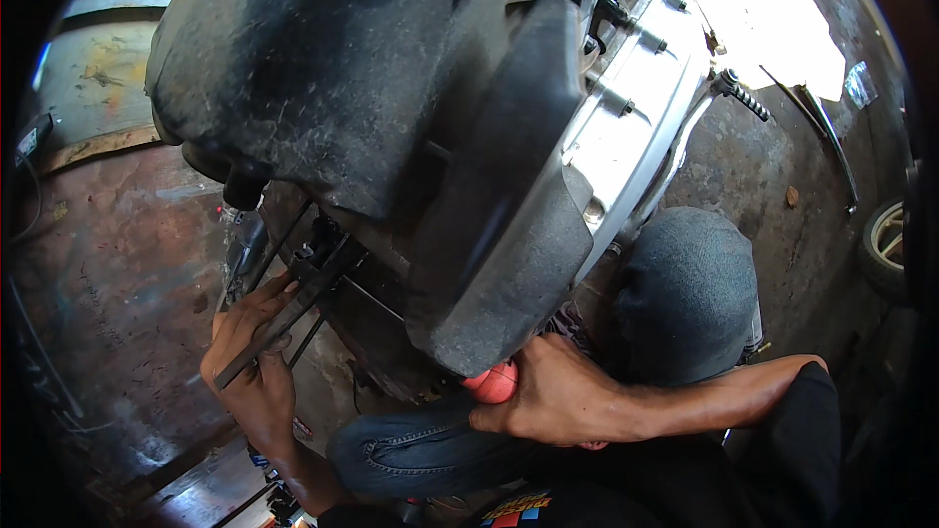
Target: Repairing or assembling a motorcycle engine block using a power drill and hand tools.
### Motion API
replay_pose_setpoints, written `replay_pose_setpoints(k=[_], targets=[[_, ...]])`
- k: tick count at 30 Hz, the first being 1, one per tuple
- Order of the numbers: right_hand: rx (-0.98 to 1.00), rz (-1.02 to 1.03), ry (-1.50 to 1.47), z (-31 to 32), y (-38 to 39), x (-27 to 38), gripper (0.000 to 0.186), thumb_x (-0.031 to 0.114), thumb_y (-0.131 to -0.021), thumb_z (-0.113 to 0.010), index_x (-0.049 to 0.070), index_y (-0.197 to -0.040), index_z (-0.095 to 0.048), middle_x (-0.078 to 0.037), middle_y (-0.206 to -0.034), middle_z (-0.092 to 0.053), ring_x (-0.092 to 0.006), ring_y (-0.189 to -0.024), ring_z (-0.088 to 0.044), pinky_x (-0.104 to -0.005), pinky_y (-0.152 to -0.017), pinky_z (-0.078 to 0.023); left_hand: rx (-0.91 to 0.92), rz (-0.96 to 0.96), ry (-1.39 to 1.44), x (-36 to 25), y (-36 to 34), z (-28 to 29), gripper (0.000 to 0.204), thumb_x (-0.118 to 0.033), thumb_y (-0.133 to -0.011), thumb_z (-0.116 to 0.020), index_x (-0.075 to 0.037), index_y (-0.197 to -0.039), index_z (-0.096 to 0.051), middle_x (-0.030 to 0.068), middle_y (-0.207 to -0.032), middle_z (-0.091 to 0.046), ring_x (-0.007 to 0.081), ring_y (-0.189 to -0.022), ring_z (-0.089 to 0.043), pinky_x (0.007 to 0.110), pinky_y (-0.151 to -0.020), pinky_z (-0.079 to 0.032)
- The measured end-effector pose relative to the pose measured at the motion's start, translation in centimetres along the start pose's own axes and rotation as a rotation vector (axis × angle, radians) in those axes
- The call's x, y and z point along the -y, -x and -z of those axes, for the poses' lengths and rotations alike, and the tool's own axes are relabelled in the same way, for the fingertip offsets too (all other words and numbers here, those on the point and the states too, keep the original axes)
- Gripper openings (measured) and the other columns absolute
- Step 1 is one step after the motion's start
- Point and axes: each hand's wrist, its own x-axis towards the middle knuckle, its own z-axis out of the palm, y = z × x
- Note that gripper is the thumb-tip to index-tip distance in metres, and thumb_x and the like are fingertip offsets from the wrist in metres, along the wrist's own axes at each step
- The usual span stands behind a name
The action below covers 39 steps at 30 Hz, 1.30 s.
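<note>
My left hand (252, 357) is closed around a dark flat bar (293, 311) under the left side of a scooter's black plastic housing (323, 68). Its fingertips are partly hidden behind the bar. My right hand (558, 393) grips the red rounded handle (492, 384) of what looks like a screwdriver, just below the housing's lower tip. A thin bright shaft (374, 299) lines up with that handle and runs toward the bar. Its middle is hidden by the black cover (489, 166).
A silver engine casing (636, 88) with a kick-start lever (748, 98) stands at the right of the housing. My jeans-clad knee (690, 293) is close beside it. Metal rods (831, 137) and a small wheel (886, 246) are at far right. Worn sheet metal (108, 284) lies left.
</note>
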Motion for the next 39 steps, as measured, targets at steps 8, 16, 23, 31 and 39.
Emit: replay_pose_setpoints(k=[8,16,23,31,39], targets=[[-0.016,0.024,-0.025,0.0,0.3,0.5,0.055,0.033,-0.079,-0.081,-0.003,-0.119,-0.07,-0.029,-0.097,-0.074,-0.0431,-0.098,-0.073,-0.0492,-0.088,-0.058,0.0,-0.012,-0.02,0.4,0.4,0.2,0.032,-0.024,-0.102,-0.061,0.008,-0.098,-0.068,0.0173,-0.1,-0.075,0.023,-0.081,-0.063,0.034,-0.077,-0.049],[-0.006,0.0,-0.016,0.5,0.1,0.5,0.054,0.031,-0.078,-0.082,-0.001,-0.12,-0.071,-0.028,-0.095,-0.074,-0.0425,-0.094,-0.074,-0.0465,-0.088,-0.058,-0.01,0.062,0.022,-0.3,0.2,-0.2,0.026,-0.02,-0.091,-0.065,0.003,-0.099,-0.074,0.0154,-0.105,-0.077,0.0292,-0.09,-0.068,0.035,-0.084,-0.049],[-0.103,0.091,0.015,0.1,-0.1,-0.7,0.054,0.03,-0.077,-0.083,-0.002,-0.12,-0.071,-0.028,-0.093,-0.074,-0.0428,-0.093,-0.074,-0.0467,-0.087,-0.059,-0.008,0.029,0.011,0.3,0.2,-0.7,0.026,-0.02,-0.09,-0.068,0.004,-0.098,-0.074,0.0154,-0.105,-0.077,0.0284,-0.088,-0.067,0.034,-0.082,-0.049],[-0.111,0.13,0.029,0.1,0.1,-0.5,0.053,0.027,-0.076,-0.084,-0.001,-0.119,-0.071,-0.028,-0.094,-0.074,-0.0422,-0.093,-0.074,-0.046,-0.087,-0.059,-0.003,0.042,-0.008,-0.2,0.3,-0.2,0.024,-0.017,-0.09,-0.068,0.004,-0.101,-0.075,0.016,-0.105,-0.077,0.0291,-0.088,-0.066,0.034,-0.083,-0.049],[-0.107,0.131,0.061,0.1,0.2,-0.2,0.057,0.027,-0.076,-0.084,0.001,-0.124,-0.068,-0.029,-0.099,-0.073,-0.0427,-0.096,-0.073,-0.0473,-0.088,-0.058,-0.004,-0.009,-0.04,0.7,0.7,0.3,0.035,-0.028,-0.101,-0.065,0.002,-0.117,-0.074,0.0106,-0.084,-0.064,0.0165,-0.073,-0.05,0.03,-0.065,-0.039]])
